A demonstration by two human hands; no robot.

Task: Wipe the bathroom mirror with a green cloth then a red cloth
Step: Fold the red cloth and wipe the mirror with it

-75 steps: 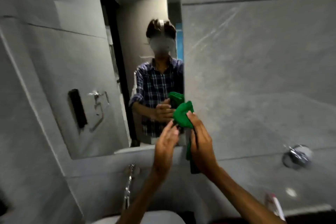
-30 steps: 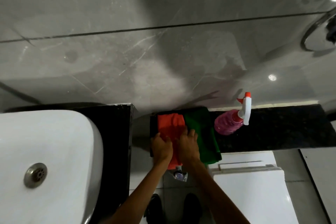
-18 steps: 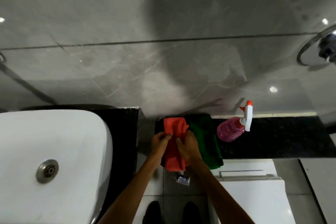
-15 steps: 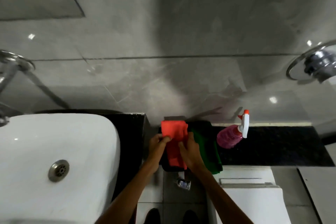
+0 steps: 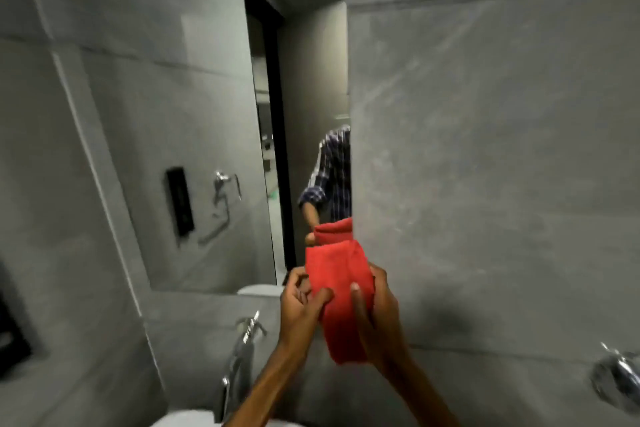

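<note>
I hold a folded red cloth [image 5: 341, 291] upright in both hands, in front of the lower right corner of the bathroom mirror [image 5: 194, 135]. My left hand [image 5: 299, 305] pinches its left edge. My right hand [image 5: 375, 319] grips its right side with the thumb across the front. The cloth's top edge sits close to the glass, and its reflection shows just above it. The green cloth is out of view.
A chrome tap [image 5: 242, 343] rises over the white basin rim [image 5: 187, 419] at the bottom. Grey tiled wall [image 5: 485, 166] fills the right, with a chrome fitting [image 5: 616, 381] at lower right. The mirror reflects a doorway, a sleeve and a holder.
The green cloth was put down on the black ledge and both hands took up the red cloth there. My view has swung from the ledge back up to the mirror.
</note>
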